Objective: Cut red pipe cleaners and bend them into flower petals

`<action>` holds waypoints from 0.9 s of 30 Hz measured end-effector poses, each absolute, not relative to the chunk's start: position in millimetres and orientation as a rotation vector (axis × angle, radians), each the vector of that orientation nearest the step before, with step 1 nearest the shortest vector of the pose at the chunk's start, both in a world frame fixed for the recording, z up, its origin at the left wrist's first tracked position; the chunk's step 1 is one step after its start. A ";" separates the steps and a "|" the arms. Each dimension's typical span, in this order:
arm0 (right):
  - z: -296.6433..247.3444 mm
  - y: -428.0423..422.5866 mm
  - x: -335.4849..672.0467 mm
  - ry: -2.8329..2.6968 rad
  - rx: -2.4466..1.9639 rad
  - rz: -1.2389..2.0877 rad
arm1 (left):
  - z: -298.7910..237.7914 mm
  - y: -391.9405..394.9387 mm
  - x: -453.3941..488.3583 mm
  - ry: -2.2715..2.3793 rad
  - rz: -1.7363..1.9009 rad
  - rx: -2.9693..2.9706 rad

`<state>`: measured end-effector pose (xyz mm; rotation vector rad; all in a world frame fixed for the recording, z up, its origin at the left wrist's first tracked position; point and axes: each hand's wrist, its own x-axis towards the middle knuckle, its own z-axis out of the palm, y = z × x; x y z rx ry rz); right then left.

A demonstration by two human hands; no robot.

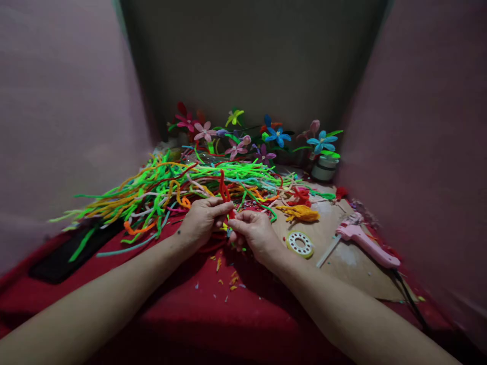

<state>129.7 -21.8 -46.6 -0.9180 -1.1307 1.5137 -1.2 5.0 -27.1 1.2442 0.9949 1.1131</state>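
We held a few red fuzzy strands (pixel 224 187) upright in front of us, near the middle of the table, their looped tops rising above our fingers. Our left hand (pixel 201 221) gripped them between thumb and fingers, while our right hand (pixel 255 232) was closed in a pinch at their lower part; our fingers hid the exact spot where the two grips met. Just beyond our hands a big, tangled pile of fuzzy stems (pixel 160 185), mostly bright green with orange, white and red, spread across the red cloth (pixel 182 309), some ends lying over a flat black object (pixel 57 263) on the left. Small orange scraps (pixel 233 280) were scattered on the cloth nearer to us. To our right, on a wooden board (pixel 342 279), lay an orange-yellow fuzzy bundle (pixel 300 213), a white spool with a yellow rim (pixel 300 244) and a pink glue gun (pixel 369 246), with a pale rod (pixel 328 252) at its left end. Along the back we had fuzzy flowers in pink, purple, yellow-green and blue, one blue flower (pixel 321 142) standing above a small jar (pixel 324 169).
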 end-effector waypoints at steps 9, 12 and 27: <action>-48.7 -22.5 129.3 -1.183 -0.867 1.549 | -26.2 5.1 3.1 0.866 1.087 1.025; -49.1 -23.2 130.6 -1.173 -0.866 1.568 | -24.8 5.8 -1.5 0.887 1.108 1.074; -43.9 -17.4 138.7 -1.039 -0.747 1.848 | -26.2 6.7 -8.7 0.932 1.045 1.196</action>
